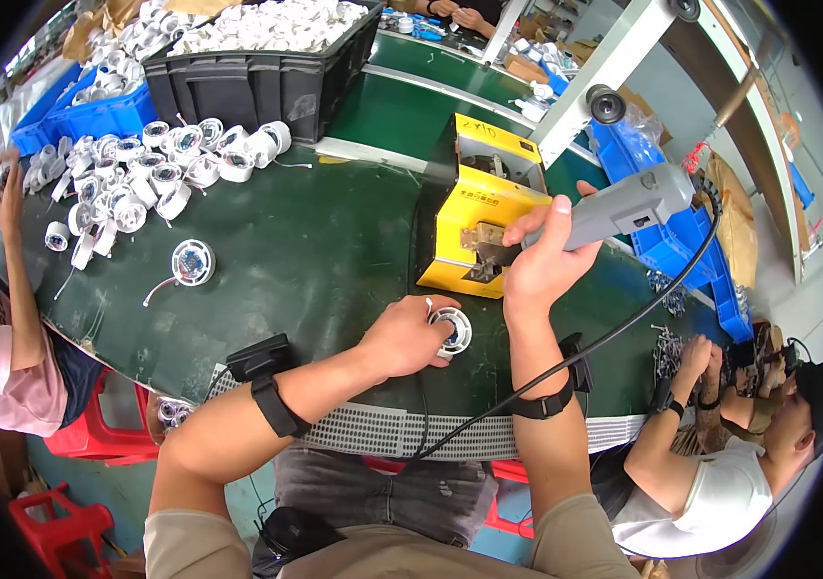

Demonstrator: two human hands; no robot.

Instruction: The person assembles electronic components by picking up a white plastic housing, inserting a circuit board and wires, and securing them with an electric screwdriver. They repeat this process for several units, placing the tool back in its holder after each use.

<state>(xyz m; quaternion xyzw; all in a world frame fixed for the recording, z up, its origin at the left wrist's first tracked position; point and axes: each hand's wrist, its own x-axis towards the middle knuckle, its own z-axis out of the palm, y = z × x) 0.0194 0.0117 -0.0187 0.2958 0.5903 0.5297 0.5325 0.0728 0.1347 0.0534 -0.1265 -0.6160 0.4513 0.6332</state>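
Observation:
My left hand [402, 338] is closed around the edge of a small white round housing [463, 333] with a circuit board inside, low over the green table [315, 241]. In my right hand [548, 265] is a grey electric screwdriver [628, 206], gripped with the fingers wrapped round its body. Its front end points at the metal outlet of a yellow screw feeder [460, 207]; the bit's tip is hidden behind my hand and cannot be made out. A single white round housing [193, 262] with a short wire lies apart on the table to the left.
Many similar housings [126, 183] are heaped at the far left, before a black crate [237, 92] and a blue bin [107, 116] of white parts. The screwdriver's black cable [624, 328] crosses my right forearm. Blue trays [711, 275] stand right; people sit on both sides.

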